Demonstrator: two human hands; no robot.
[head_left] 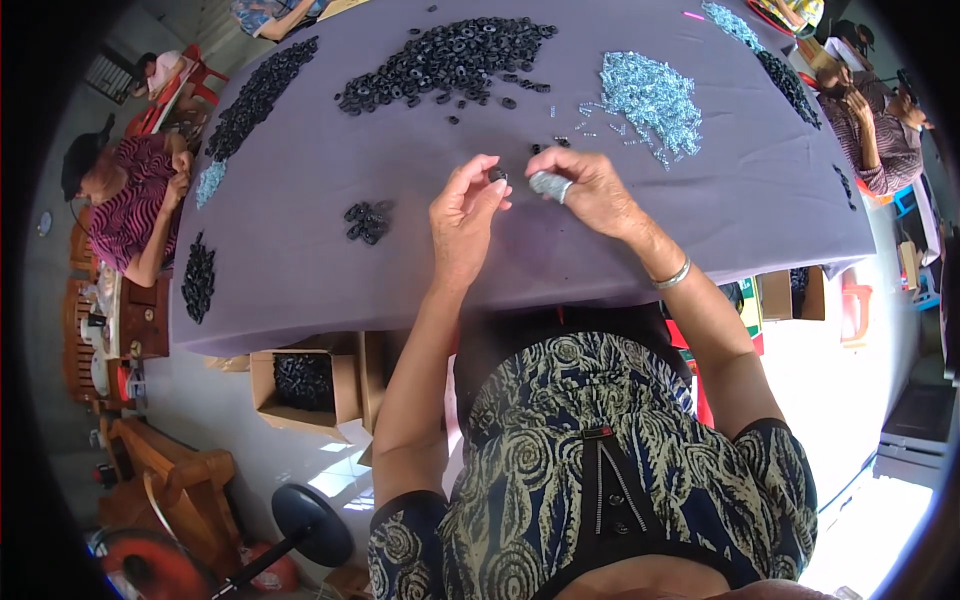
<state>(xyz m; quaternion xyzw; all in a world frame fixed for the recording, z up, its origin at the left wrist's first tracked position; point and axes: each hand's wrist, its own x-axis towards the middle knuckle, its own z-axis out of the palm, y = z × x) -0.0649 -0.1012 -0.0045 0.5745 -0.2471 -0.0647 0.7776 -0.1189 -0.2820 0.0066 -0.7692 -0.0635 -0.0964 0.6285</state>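
My left hand [465, 205] is closed in a pinch around a small black ring-like part [498, 174], held up over the purple-grey tablecloth [560, 260]. Close on its right, my right hand [590, 190] has its fingers curled together. A grey wrap [550, 186] covers its thumb, and whatever those fingers may hold is hidden. Just beyond the right hand lie a few loose black parts [538, 148]. Left of my left hand sits a small heap of black pieces [367, 221].
Farther back are a big pile of black ring-like parts [450, 60] and a pile of silvery springs [650, 100]. Other people work along both sides, near more heaps [260, 95]. Below the table's front edge, a cardboard box [345, 385] holds black pieces.
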